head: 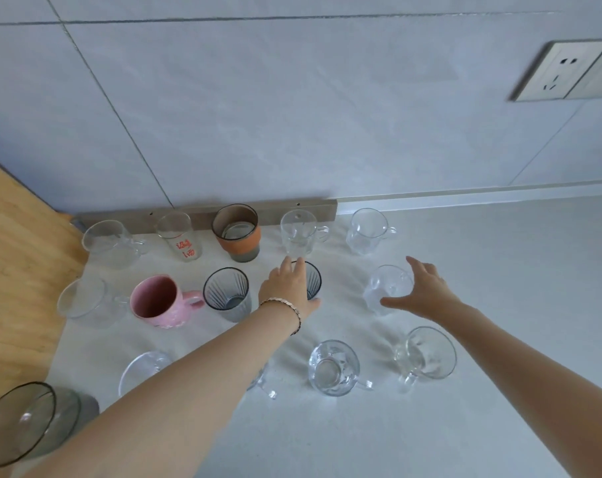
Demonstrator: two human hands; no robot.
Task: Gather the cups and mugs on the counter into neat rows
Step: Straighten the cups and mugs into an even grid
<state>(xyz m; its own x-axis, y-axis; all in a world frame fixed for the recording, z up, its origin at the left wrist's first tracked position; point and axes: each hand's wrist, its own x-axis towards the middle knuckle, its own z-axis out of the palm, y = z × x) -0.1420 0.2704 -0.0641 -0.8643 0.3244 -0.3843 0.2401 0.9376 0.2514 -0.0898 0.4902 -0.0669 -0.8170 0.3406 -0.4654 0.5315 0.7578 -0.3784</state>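
The left hand (289,288) wraps a dark ribbed glass (313,279) mid-counter (499,305); the right hand (420,291), fingers spread, hovers open at a clear mug (384,288). A second ribbed glass (228,293), one pink mug (158,301) and an orange-sleeved cup (237,232) stand left and far, both forearms outstretched.

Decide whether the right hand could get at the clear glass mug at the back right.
Probably yes: the right hand hovers open at a nearer clear mug, with bare counter leading to the clear glass mug.
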